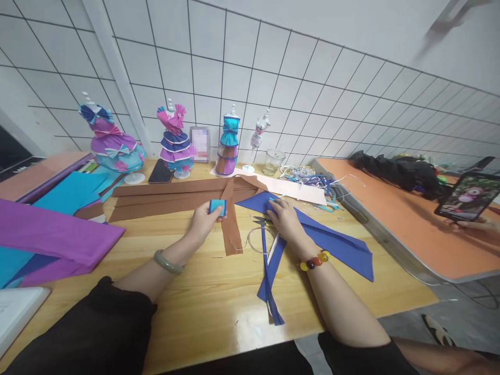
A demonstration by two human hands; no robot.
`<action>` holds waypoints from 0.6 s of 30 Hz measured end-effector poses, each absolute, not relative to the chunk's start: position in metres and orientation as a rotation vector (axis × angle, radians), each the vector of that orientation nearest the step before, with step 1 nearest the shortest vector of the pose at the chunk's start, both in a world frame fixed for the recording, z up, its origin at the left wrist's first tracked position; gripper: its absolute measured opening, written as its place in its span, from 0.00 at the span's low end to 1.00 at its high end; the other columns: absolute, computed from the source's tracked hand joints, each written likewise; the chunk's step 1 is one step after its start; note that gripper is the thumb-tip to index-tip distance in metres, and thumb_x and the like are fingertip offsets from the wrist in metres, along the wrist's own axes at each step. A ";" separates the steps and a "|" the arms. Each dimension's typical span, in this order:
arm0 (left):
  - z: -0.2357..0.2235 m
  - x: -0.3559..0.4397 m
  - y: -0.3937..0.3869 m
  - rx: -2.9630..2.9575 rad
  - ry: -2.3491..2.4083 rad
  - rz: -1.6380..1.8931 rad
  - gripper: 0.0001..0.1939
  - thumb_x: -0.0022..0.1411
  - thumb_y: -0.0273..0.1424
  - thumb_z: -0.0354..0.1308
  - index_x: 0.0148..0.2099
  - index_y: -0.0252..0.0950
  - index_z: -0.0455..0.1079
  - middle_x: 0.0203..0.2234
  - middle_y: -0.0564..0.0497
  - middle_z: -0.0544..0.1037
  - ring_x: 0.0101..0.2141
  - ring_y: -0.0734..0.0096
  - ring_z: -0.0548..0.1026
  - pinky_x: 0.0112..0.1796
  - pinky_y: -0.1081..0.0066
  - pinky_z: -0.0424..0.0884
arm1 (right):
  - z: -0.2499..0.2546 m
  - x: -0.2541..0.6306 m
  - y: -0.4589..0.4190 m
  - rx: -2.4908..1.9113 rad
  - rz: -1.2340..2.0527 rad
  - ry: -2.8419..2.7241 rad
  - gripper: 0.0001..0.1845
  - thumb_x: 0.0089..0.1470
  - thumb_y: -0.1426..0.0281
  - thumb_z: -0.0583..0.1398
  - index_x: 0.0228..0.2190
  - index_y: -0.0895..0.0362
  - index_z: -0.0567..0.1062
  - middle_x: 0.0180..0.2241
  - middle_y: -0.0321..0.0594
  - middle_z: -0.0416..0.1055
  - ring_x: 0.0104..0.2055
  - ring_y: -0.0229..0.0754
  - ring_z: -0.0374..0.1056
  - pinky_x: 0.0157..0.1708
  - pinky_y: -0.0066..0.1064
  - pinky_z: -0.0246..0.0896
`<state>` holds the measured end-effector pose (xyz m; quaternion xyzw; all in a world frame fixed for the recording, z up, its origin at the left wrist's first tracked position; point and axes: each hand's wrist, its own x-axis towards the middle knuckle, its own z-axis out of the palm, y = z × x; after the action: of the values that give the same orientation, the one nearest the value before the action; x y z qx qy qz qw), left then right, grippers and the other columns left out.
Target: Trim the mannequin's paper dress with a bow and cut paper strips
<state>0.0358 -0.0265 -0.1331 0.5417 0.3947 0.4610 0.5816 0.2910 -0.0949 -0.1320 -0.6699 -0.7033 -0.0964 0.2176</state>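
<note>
With our left hand (200,221) we are pinching a small turquoise piece (217,205), a brown strip (233,234) lying just beside that grip. We are resting our right hand (288,219) on blue fabric (334,240); whether it is pinching anything we cannot tell.

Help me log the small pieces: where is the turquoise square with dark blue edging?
In the head view, slightly left of centre, the turquoise square is held in the left hand, just left of the narrow brown strip.
</note>
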 end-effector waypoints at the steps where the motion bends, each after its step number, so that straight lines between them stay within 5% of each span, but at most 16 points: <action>1: -0.133 0.036 -0.027 1.263 0.925 1.079 0.15 0.50 0.39 0.60 0.34 0.31 0.68 0.25 0.50 0.75 0.26 0.73 0.74 0.30 0.72 0.70 | -0.131 0.285 -0.096 -1.816 -0.248 -1.979 0.19 0.57 0.66 0.51 0.47 0.59 0.71 0.49 0.54 0.65 0.52 0.53 0.59 0.49 0.47 0.55; 8: -0.133 0.035 -0.027 1.295 0.932 1.079 0.14 0.50 0.39 0.60 0.33 0.31 0.68 0.24 0.51 0.75 0.26 0.72 0.74 0.30 0.72 0.71 | -0.115 0.224 -0.113 -1.474 -0.056 -2.279 0.18 0.56 0.63 0.55 0.47 0.55 0.71 0.45 0.47 0.69 0.46 0.45 0.63 0.46 0.39 0.58; 15: -0.129 0.036 -0.030 1.338 0.956 1.076 0.13 0.50 0.38 0.59 0.32 0.32 0.68 0.24 0.52 0.74 0.26 0.73 0.74 0.30 0.73 0.71 | -0.107 0.192 -0.131 -1.225 0.103 -2.562 0.28 0.51 0.53 0.58 0.48 0.58 0.70 0.40 0.47 0.70 0.43 0.47 0.62 0.44 0.39 0.55; 18: -0.128 0.036 -0.030 1.338 0.963 1.076 0.14 0.50 0.39 0.59 0.31 0.32 0.67 0.23 0.52 0.74 0.25 0.73 0.74 0.30 0.72 0.71 | -0.110 0.190 -0.131 -1.212 0.061 -2.580 0.22 0.54 0.58 0.56 0.46 0.58 0.70 0.38 0.47 0.70 0.42 0.46 0.63 0.43 0.38 0.55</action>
<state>0.0361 -0.0297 -0.1281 0.5660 0.4074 0.4551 0.5537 0.1904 -0.1307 -0.1104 -0.4208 -0.8953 0.0210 0.1447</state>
